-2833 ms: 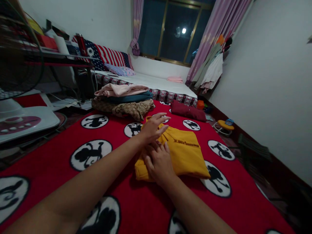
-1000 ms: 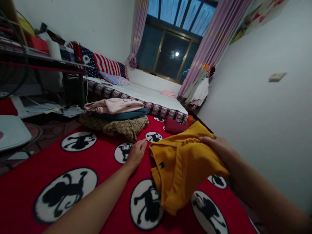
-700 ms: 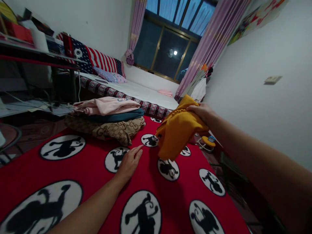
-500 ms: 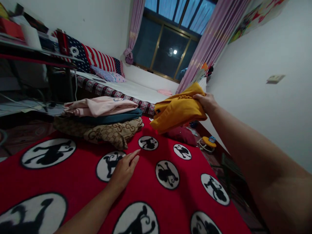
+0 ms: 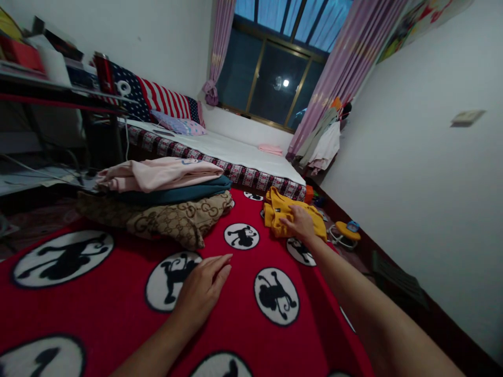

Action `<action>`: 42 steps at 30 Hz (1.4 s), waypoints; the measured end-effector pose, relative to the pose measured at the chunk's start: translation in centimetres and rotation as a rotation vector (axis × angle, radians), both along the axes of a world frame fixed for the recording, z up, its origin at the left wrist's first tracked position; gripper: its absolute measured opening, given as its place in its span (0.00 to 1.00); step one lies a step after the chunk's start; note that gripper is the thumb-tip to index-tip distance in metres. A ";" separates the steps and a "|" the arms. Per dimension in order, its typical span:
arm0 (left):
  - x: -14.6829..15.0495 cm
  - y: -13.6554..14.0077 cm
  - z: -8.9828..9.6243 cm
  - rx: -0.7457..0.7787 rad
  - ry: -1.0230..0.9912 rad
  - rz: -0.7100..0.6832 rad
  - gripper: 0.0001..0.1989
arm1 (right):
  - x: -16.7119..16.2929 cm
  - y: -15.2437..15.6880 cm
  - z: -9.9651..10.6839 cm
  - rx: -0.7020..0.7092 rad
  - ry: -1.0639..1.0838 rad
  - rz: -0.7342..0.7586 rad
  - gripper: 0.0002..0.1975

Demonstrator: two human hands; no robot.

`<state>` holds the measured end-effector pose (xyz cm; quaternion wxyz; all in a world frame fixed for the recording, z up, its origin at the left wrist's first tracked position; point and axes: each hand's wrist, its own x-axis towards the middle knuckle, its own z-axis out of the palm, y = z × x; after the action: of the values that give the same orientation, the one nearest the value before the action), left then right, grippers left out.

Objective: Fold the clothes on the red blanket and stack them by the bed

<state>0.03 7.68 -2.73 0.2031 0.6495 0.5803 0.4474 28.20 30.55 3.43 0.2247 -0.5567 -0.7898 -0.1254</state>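
A folded yellow garment lies at the far right part of the red blanket with black monkey figures in white circles. My right hand rests on top of it, fingers apart and not gripping. Nearer to me, my left hand is held low over the blanket, palm down, fingers stretched out and holding nothing. Beyond it on the left stands a stack of folded clothes: a pale pink garment on top, a dark teal one in the middle, and a brown letter-patterned one underneath.
A second bed with a white sheet stands under the window. On the left is a desk with a red bottle. Past the blanket's right edge are a yellow stool and the wall. Clothes hang beside the curtain.
My right hand has lowered the yellow garment onto the blanket and loosened its grip. A dark red cloth seen there before is now covered. My left hand stays nearly in place.
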 end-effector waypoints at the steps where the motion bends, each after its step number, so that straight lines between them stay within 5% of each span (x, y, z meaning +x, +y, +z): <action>1: 0.0 0.0 0.0 0.000 0.009 -0.001 0.22 | -0.5 0.0 -0.4 -0.008 -0.108 0.095 0.35; 7: 0.1 0.0 -0.4 0.005 0.073 0.011 0.18 | -1.5 -0.5 1.1 -0.160 -0.362 0.296 0.43; 11: 0.1 0.0 -0.6 0.024 0.104 -0.013 0.15 | -2.2 -1.5 1.7 -0.229 -0.479 0.419 0.37; 17: 0.1 0.0 -0.4 0.047 0.111 -0.031 0.12 | -5.6 -1.2 0.7 -0.237 -0.254 0.241 0.23; 21: 0.1 -0.1 -0.2 0.033 0.117 -0.045 0.12 | -6.9 1.1 2.1 -0.174 -0.047 0.120 0.10; 26: 0.2 -0.1 -0.1 0.010 0.128 -0.048 0.12 | -6.6 3.9 5.1 -0.006 0.160 -0.028 0.23; 30: 0.2 -0.1 0.0 0.001 0.127 -0.056 0.12 | -6.3 2.9 5.0 -0.057 0.252 0.138 0.31; 34: 0.2 0.0 0.1 0.000 0.129 -0.062 0.12 | -6.4 -0.1 3.9 0.014 0.042 0.075 0.18; 37: 0.3 -0.1 0.2 0.009 0.131 -0.052 0.12 | -6.7 -1.1 3.5 0.092 -0.057 -0.104 0.29; 40: 0.3 -0.1 0.2 0.017 0.130 -0.054 0.12 | -7.2 -0.2 3.6 0.017 -0.020 -0.231 0.37; 42: 0.3 -0.1 0.3 0.008 0.132 -0.057 0.11 | -7.5 1.0 3.5 -0.147 -0.059 -0.179 0.36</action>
<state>0.33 7.57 -2.48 0.1745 0.6946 0.5719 0.4000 20.73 31.53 6.91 0.1479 -0.6360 -0.7503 -0.1031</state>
